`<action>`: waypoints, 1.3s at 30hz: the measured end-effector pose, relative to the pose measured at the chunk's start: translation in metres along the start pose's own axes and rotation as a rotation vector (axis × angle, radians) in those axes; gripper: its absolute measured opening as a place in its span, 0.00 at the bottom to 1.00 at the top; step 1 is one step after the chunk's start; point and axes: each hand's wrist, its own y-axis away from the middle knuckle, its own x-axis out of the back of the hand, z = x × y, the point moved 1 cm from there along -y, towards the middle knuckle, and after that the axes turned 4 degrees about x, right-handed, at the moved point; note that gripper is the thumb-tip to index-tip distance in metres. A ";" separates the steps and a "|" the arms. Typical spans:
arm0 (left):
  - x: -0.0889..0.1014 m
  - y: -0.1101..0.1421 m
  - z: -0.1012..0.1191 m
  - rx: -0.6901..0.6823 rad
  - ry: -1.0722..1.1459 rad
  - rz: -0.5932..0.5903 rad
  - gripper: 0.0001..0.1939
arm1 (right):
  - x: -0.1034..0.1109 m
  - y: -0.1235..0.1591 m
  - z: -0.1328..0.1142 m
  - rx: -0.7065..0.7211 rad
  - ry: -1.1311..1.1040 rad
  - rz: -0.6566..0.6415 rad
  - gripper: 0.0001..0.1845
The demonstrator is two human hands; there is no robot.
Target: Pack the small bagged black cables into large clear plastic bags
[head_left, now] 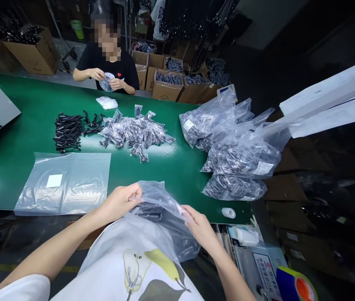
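Observation:
A large clear plastic bag (183, 240) hangs in front of my body at the table's near edge, with dark items partly visible inside. My left hand (124, 200) is closed on the left side of its mouth, and my right hand (198, 223) pinches the right side. The rim stretches between both hands. On the green table (165, 175) beyond lies a heap of small clear packets (136, 129) with dark contents. Left of it are black cables (68, 131) in a neat pile. A flat clear bag (80, 184) with a white label (54, 180) lies left of my left hand.
Several filled clear bags (237, 163) crowd the table's right end, near a white roll (228, 212). Across the table a person (106, 62) handles a small packet. Cardboard boxes (168, 85) stand behind. A tape roll (295, 286) is at lower right.

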 end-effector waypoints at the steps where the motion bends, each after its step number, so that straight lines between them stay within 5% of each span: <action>1: 0.000 0.002 -0.006 0.019 -0.066 -0.075 0.08 | -0.001 0.001 -0.001 0.008 -0.004 -0.055 0.26; 4: -0.004 0.012 -0.026 0.037 -0.187 -0.407 0.12 | -0.002 -0.002 -0.003 0.044 -0.030 -0.236 0.26; 8: 0.009 0.011 -0.035 -0.025 -0.027 -0.725 0.22 | 0.022 -0.017 0.000 -0.020 -0.130 -0.682 0.26; 10: 0.026 -0.010 -0.039 -0.035 0.143 -0.723 0.30 | 0.042 -0.037 0.008 -0.011 -0.203 -0.896 0.30; 12: 0.043 -0.050 -0.053 0.003 0.213 -0.522 0.33 | 0.059 -0.073 0.022 0.028 -0.287 -0.953 0.35; 15: 0.061 -0.132 -0.092 0.167 0.009 0.045 0.34 | 0.065 -0.161 0.042 0.058 -0.277 -0.610 0.33; 17: 0.067 -0.191 -0.118 0.247 -0.178 0.286 0.37 | 0.057 -0.234 0.044 0.078 -0.156 -0.298 0.30; 22: 0.063 -0.311 -0.138 0.210 -0.575 0.464 0.40 | 0.035 -0.405 0.013 0.114 0.227 0.026 0.38; 26: 0.042 -0.359 -0.139 0.284 -0.705 0.371 0.42 | 0.021 -0.476 0.011 0.013 0.401 0.081 0.41; 30: 0.005 -0.369 -0.150 0.258 -0.676 0.374 0.38 | -0.006 -0.473 0.041 0.090 0.483 0.113 0.40; 35: -0.051 -0.340 -0.153 0.031 -0.608 0.323 0.25 | -0.043 -0.410 0.083 0.116 0.520 0.190 0.28; 39: -0.053 -0.303 -0.155 -0.010 -0.577 0.161 0.20 | -0.048 -0.353 0.110 0.063 0.460 0.227 0.26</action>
